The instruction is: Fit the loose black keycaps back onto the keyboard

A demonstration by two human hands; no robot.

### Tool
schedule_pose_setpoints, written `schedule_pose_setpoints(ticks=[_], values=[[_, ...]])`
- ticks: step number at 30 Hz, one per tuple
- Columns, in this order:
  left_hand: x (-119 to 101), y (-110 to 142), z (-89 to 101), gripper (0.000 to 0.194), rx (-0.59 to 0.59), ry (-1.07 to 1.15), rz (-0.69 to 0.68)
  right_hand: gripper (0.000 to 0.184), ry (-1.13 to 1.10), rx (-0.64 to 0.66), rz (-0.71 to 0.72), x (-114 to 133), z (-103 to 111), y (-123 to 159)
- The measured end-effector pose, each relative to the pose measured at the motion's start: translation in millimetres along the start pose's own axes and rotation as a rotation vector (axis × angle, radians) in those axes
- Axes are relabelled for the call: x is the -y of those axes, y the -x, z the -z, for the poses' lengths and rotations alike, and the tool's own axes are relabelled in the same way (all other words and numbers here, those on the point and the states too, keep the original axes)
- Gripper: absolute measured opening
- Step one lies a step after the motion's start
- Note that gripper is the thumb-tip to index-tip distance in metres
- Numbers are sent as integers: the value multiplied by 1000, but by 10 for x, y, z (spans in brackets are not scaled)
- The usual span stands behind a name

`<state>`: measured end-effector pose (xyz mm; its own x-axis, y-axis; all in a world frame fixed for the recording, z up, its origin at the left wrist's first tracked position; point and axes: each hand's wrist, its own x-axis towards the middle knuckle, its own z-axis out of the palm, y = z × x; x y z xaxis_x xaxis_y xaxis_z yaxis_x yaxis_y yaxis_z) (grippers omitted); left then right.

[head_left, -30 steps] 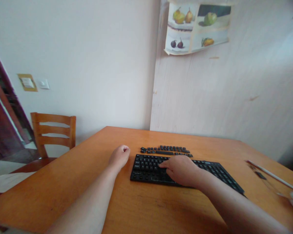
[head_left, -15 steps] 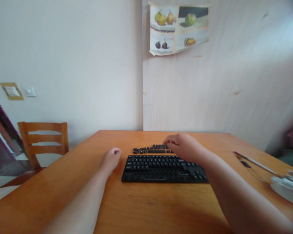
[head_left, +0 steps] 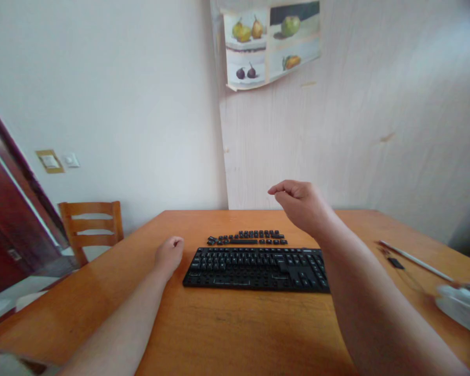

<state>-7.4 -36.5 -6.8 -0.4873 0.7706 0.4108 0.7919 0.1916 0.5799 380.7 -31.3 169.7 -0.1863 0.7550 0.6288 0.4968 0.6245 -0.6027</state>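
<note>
A black keyboard point(head_left: 231, 284) lies on the wooden table point(head_left: 235, 329), with bare sockets in its lower rows where keycaps are off. Behind it, loose black keycaps point(head_left: 258, 234) stand in rows, together with a long space bar point(head_left: 241, 242). My left hand point(head_left: 169, 256) rests as a closed fist on the table, just left of the keyboard and not touching it. My right hand point(head_left: 297, 201) is raised above the far side of the table, beyond the keycaps, thumb and forefinger drawn together. Whether a small thing sits between those fingertips I cannot make out. My right forearm hides the keyboard's right end.
On the right of the table lie a thin pale rod point(head_left: 415, 260), a small black piece point(head_left: 395, 262) on a cord and a crumpled whitish plastic bundle point(head_left: 460, 303). A wooden chair point(head_left: 92, 224) stands at left. Behind the table rises a wall with a fruit picture point(head_left: 272, 44).
My right hand has gone from pressing on the keyboard's keys to the loose keycaps, then up into the air. My left fist keeps its place beside the keyboard. The view has shifted.
</note>
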Motion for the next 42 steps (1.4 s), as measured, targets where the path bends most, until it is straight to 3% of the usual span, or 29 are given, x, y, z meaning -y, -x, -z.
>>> schedule_pose_setpoints(ticks=[7,14,19,28,42], values=[[8,1,2,27,-11,-70,25,30,-172,-107,-7,29,91,-27],[28,71,5,24,23,-22,53,30,-235,-141,4,39,99,-37],[-5,225,59,28,34,24,72,31,-256,-97,16,46,41,-28],[-118,447,111,29,8,12,68,31,-222,-6,41,123,-167,24],[-132,397,84,25,80,-67,-31,32,6,3,80,63,-308,47]])
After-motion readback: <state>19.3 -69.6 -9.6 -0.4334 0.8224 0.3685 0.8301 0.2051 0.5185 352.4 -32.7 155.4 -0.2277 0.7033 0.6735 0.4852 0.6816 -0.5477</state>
